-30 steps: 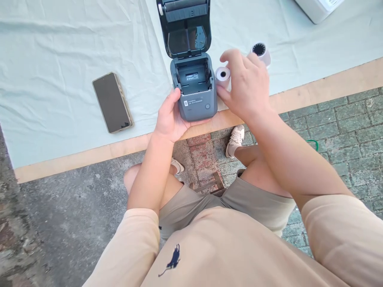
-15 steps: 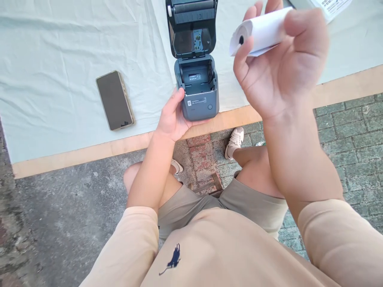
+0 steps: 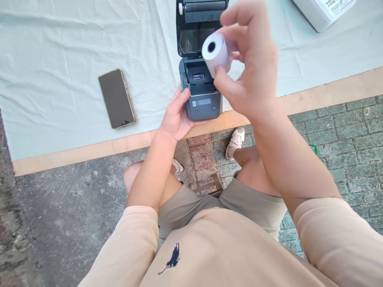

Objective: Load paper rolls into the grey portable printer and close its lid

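A small dark grey label printer (image 3: 204, 107) stands near the table's front edge with its lid (image 3: 187, 36) swung up and back. My left hand (image 3: 176, 115) is wrapped round the printer's lower left side, thumb on its front corner. In my right hand (image 3: 254, 67) is a white paper roll (image 3: 216, 54), pinched between thumb and fingers. The roll's round end with its dark core faces me. It hangs over the right part of the printer's paper bay and hides some of it and of the lid. Inside the bay a small printed label (image 3: 198, 76) shows.
A smartphone (image 3: 117, 99), screen dark, lies to the left on the pale cloth (image 3: 60, 59). At the back right sits a white box-like object (image 3: 323, 12) with a printed label. The table's bare wooden edge (image 3: 119, 144) runs along the front.
My right hand has brought the paper roll leftward over the printer and turned its end toward me. My left hand and the printer have shifted slightly right in view.
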